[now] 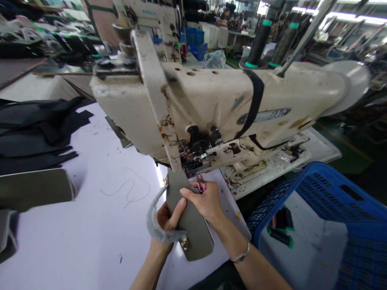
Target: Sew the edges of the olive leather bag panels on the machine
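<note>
Under the head of an industrial sewing machine point(208, 100) lies a grey-green flat panel point(195, 233) with rounded corners. A pale curved handle point(151, 215) is fixed to its left edge by brass-coloured fittings. My left hand point(169, 221) reaches through the handle's loop and grips the panel, thumb on top. My right hand point(205, 199) has its thumb on the panel's upper face and also holds small pink-handled thread snips point(200, 185), blades pointing up toward the machine. The panel's far end is hidden beneath the machine head.
Dark fabric pieces point(36, 133) are stacked at the left, with another grey-green panel point(36, 189) in front. A loose thread point(130, 193) lies on the white tabletop point(99, 249). At the right stands a blue plastic crate point(302, 173) holding thread spools point(281, 233).
</note>
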Available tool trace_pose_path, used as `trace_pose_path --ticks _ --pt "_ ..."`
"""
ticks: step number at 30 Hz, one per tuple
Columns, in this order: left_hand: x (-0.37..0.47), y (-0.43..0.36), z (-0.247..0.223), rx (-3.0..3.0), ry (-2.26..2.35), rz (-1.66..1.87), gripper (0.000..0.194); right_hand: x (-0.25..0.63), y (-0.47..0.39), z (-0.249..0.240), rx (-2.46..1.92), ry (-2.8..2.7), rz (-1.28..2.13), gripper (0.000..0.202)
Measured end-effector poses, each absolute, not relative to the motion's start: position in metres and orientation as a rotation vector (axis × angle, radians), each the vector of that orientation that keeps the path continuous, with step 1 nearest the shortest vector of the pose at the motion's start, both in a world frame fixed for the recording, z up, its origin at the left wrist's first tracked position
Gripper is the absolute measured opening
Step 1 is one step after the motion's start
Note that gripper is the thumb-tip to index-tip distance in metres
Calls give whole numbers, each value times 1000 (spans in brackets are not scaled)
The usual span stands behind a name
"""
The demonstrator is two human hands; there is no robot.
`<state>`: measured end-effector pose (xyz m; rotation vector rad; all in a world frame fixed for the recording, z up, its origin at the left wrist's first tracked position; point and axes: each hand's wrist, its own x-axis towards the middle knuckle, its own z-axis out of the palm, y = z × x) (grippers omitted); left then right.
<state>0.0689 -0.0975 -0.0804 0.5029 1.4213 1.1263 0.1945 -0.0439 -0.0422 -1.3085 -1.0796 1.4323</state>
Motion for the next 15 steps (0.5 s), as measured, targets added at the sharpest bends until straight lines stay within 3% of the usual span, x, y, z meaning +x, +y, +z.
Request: trace_pose_path --ticks 8,15 --pt "65 -93 -77 649 1487 1154 71 218 -46 -51 -1360 -1078 1477 29" --pt "66 -97 -71 554 1450 1118 72 239 -40 -45 -1296 -1399 1407 28"
